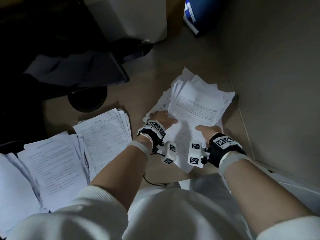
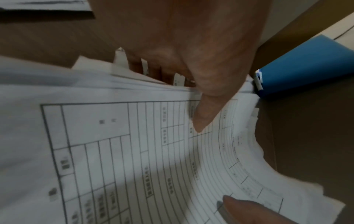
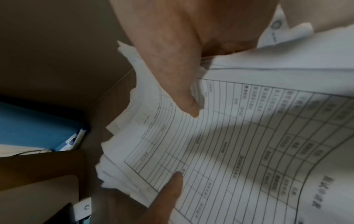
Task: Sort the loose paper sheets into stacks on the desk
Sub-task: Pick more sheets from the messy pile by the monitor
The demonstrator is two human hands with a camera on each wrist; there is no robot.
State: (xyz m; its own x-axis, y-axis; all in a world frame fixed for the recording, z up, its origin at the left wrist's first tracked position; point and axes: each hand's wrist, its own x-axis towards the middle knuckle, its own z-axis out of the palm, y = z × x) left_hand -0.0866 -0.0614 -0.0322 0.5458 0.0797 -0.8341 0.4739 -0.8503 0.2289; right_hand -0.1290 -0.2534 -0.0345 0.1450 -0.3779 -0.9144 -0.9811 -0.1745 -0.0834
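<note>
Both hands hold a thick, uneven bundle of printed form sheets (image 1: 197, 103) just above the brown desk (image 1: 155, 80), right of centre. My left hand (image 1: 162, 119) pinches its near-left edge, the thumb (image 2: 203, 115) on the top sheet (image 2: 134, 151) and the fingers underneath. On the near-right edge my right hand (image 1: 207, 129) grips the same bundle, with its thumb (image 3: 184, 98) on the top sheet (image 3: 239, 144). A lined sheet (image 1: 180, 141) lies flat under the bundle. Two paper stacks (image 1: 105, 134) (image 1: 52, 165) lie on the desk to the left.
More sheets (image 1: 12, 187) spread at the far left edge. A dark monitor on a round base (image 1: 86, 100) stands behind the left stacks. At the back are a white box (image 1: 138, 18) and a blue box (image 1: 200, 13). A beige partition (image 1: 277, 84) closes off the right side.
</note>
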